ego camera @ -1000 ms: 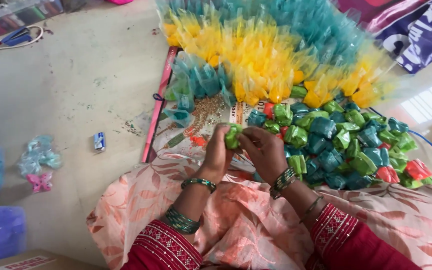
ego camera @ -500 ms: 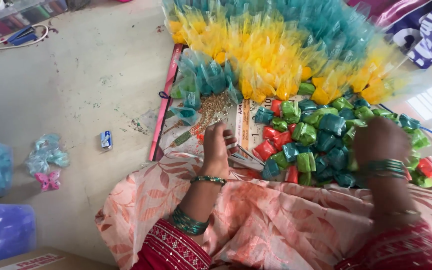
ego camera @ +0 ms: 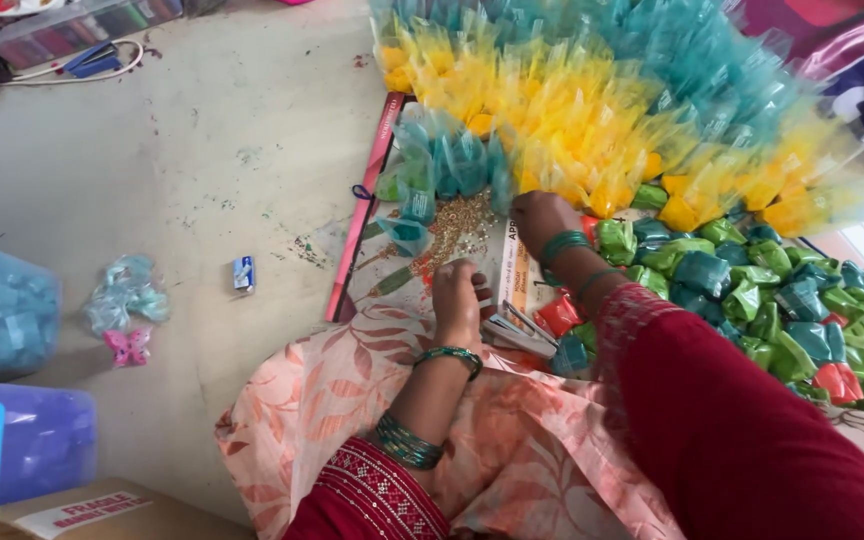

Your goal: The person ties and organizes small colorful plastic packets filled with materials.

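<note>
The left hand (ego camera: 457, 300) rests flat, holding nothing, on the printed board (ego camera: 452, 240). The right hand (ego camera: 540, 212) reaches its top edge, beside yellow packets (ego camera: 572, 120); its grip is unclear. Green packets (ego camera: 752, 290) lie right of the board.

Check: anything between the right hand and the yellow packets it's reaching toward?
Nothing visible. The right hand is already at the near edge of the yellow packets, with teal packets just to its left, not in between.

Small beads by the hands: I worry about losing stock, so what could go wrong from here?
The small beads lie loose on a magazine, so the left hand or right hand could scatter them onto the floor. The right sleeve crosses the folded foil pieces and may drag them.
</note>
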